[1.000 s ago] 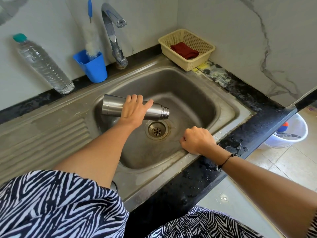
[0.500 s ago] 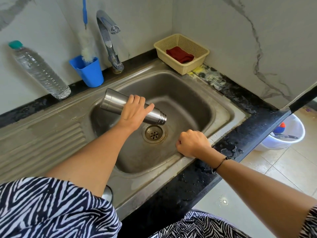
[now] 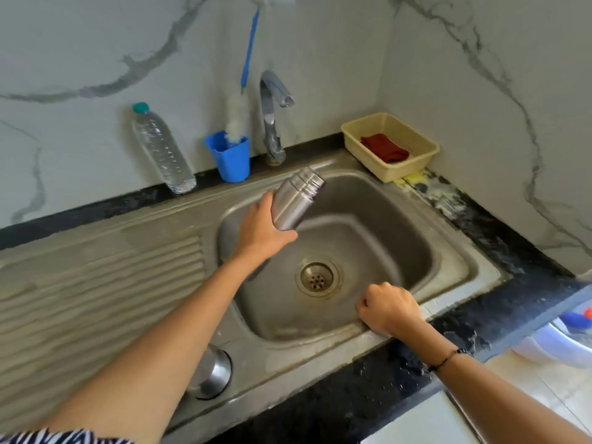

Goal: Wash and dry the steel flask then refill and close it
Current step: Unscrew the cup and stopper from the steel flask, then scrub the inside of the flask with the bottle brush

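Two bare hands were over the sink (image 3: 448, 285). The left hand (image 3: 261, 230) reached out from 7 o'clock and gripped the flask (image 3: 296, 200) round its lower body, thumb curled under the base end, the fingers wrapped behind it and out of sight. The flask was held above the basin's 11 o'clock corner, tilted with its threaded neck up toward 1 o'clock, just below the tap (image 3: 272, 123). Whether its mouth was open could not be told, as it faced away. The right hand (image 3: 389, 310) rested on the sink's front rim at 5 o'clock, its fingers curled into a loose fist holding nothing; a thin dark band circled the wrist.

An arm hid part of a rounded steel cap (image 3: 213, 373) on the rim at 7 o'clock. The flask was brushed steel, cylindrical, with ridged rings at the neck. The sink was dull steel with a ribbed drainer at 9 o'clock and a round perforated drain (image 3: 317, 279). At 12 o'clock stood a ribbed clear bottle (image 3: 161, 152), a blue cup (image 3: 229, 158) with a fluffy brush (image 3: 238, 113), and at 1 o'clock a slatted cream basket (image 3: 413, 165) holding a red cloth (image 3: 384, 148).
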